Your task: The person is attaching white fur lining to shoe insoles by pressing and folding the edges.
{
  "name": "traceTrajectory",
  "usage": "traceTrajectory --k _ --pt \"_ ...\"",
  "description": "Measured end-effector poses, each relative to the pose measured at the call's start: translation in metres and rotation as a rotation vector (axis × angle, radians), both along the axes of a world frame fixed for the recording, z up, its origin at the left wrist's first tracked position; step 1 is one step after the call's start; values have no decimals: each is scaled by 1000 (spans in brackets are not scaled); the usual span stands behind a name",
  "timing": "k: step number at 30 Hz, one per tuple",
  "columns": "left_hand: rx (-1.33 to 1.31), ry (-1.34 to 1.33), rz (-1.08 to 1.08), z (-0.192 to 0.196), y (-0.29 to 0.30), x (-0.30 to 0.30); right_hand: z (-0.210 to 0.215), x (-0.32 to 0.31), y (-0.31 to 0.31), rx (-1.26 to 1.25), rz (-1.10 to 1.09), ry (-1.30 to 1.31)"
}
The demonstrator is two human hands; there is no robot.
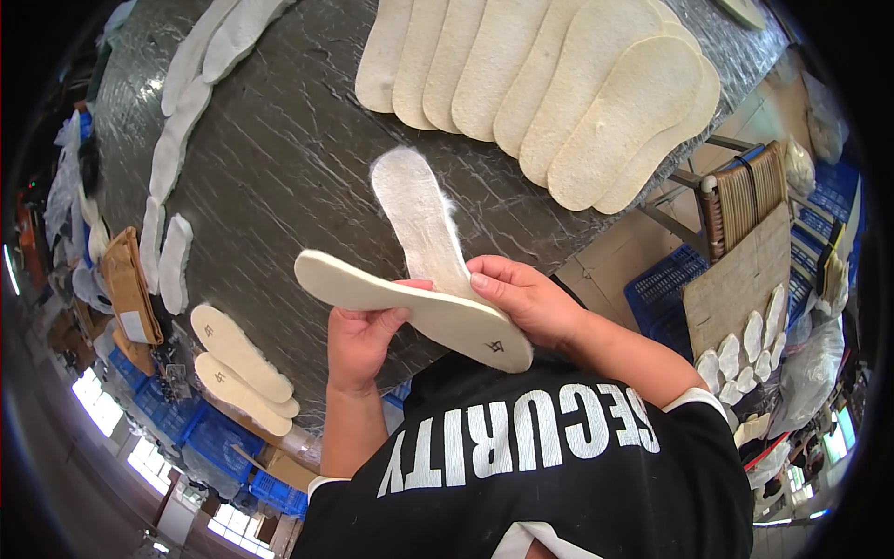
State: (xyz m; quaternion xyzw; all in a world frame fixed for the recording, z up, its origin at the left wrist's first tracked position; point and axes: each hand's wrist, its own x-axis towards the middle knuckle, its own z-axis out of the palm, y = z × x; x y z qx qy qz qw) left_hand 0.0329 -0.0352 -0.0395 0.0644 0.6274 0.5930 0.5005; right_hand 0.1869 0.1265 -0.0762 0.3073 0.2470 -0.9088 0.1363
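Note:
In front of my chest I hold two insoles. The nearer one, a smooth cream felt insole (424, 312) with a dark mark at its heel, slants across in my left hand (358, 343). My left thumb lies on its near side, and a fingertip shows past its far edge. Behind it rises a fluffy white insole (417, 210), its lower end hidden by the cream one. My right hand (526, 300) is closed on that lower end, thumb on the white face. Whether the right fingers also touch the cream insole cannot be made out.
A fanned row of cream insoles (503, 74) covers the table's far right. White fluffy insoles (177, 130) line its left side. Two marked insoles (240, 354) overlap at the near left. Beyond the right edge stand a blue crate (666, 293) and a board (736, 279).

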Motion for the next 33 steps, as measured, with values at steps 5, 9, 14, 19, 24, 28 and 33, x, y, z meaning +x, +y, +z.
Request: traceTrajectory --k 5,9,14,19,24,28,33 --pt "30 74 23 -3 -6 0 -5 -3 -4 69 -10 -17" --pt "59 74 89 -8 -6 3 -5 -3 -5 42 -1 -23" --pt "93 134 120 -12 -3 4 -5 -1 -6 2 -8 11" --pt "55 127 144 -10 2 7 -6 3 -2 60 35 55" --pt "29 165 118 -7 1 6 4 1 1 231 100 266" --pt "-37 166 -32 4 -1 -1 6 -2 4 318 229 200" --pt "522 -231 -175 -6 -13 -17 12 -4 5 541 253 307"
